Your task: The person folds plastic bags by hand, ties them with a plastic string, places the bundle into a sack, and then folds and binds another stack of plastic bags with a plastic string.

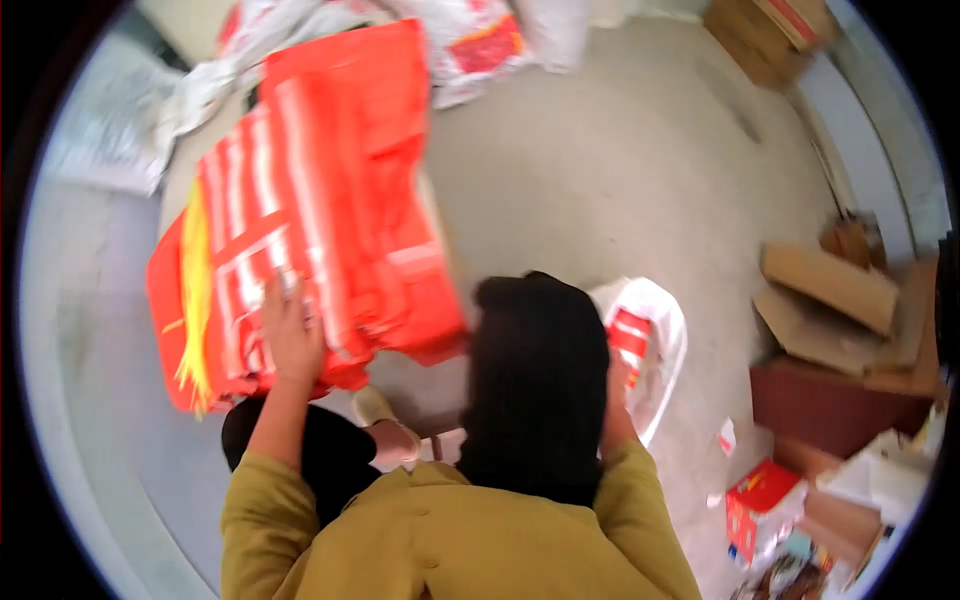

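"Mustard shirt [440,545] nearest, six o'clock. Leftmost?"

"Yellow strands [195,290], nine. Red plastic pile [350,190], ten; left hand [295,337] flat on its lower part, fingers extended."

"Rightward?"

"Black-clad knee [535,390], centre. Right hand [616,402], four, mostly hidden; grip can't be told. White sack [672,335] beside it. Cardboard [830,295], three."

A plain, grey-beige floor [600,170] is shown across the centre, marked at upper right by a dark streak [730,100]. The left of the frame is bounded by a pale grey wall [85,400]. At upper right, a brown cardboard carton [755,42] is placed near a whitish wall strip [855,145]. Diffuse light is cast throughout.
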`<state>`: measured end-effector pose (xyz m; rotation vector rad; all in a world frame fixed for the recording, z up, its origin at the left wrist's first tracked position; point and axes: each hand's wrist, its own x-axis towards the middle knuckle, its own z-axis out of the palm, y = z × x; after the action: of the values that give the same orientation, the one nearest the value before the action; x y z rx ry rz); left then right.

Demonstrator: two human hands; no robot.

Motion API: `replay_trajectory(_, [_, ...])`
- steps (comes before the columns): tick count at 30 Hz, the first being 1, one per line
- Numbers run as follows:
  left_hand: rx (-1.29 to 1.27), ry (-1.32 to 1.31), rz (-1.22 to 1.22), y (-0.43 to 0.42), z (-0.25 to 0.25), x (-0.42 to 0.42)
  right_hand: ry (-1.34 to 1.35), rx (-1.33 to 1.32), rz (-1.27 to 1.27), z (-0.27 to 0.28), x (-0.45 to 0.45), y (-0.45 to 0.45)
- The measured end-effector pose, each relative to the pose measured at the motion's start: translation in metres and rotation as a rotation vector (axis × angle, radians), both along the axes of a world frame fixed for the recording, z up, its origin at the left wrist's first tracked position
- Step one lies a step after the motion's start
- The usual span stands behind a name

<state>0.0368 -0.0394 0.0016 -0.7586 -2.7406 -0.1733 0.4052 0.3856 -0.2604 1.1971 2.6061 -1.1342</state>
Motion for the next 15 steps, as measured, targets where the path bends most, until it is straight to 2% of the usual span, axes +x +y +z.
replay_trajectory(1, [0.037,-0.035,-0.002,0.002,0.004,0.001,-0.435,0.271,0.169,0.073,-0.026,0.0])
replay_trajectory(3, [0.039,-0.021,0.012,0.004,0.006,0.004,-0.349,0.181,-0.012,0.098,-0.04,0.006])
replay_trajectory(5, [0.04,0.001,0.013,0.005,0.008,0.004,-0.164,0.19,-0.037,0.073,-0.032,0.025])
replay_trajectory(8, [0.056,-0.036,0.02,0.007,0.019,0.007,0.281,0.12,-0.022,0.004,-0.025,0.07])
replay_trajectory(10, [0.072,-0.083,0.026,0.009,0.027,0.011,0.478,0.15,-0.025,-0.006,-0.032,0.097])
replay_trajectory(12, [0.049,-0.092,0.019,0.003,0.02,0.009,0.505,0.301,-0.079,0.046,-0.047,0.106])
replay_trajectory(13, [0.051,-0.096,0.011,0.002,0.019,0.008,0.456,0.321,-0.09,0.129,-0.078,0.077])
replay_trajectory(15, [0.108,-0.129,-0.021,0.0,0.029,0.009,0.523,0.329,-0.057,0.184,-0.11,0.069])
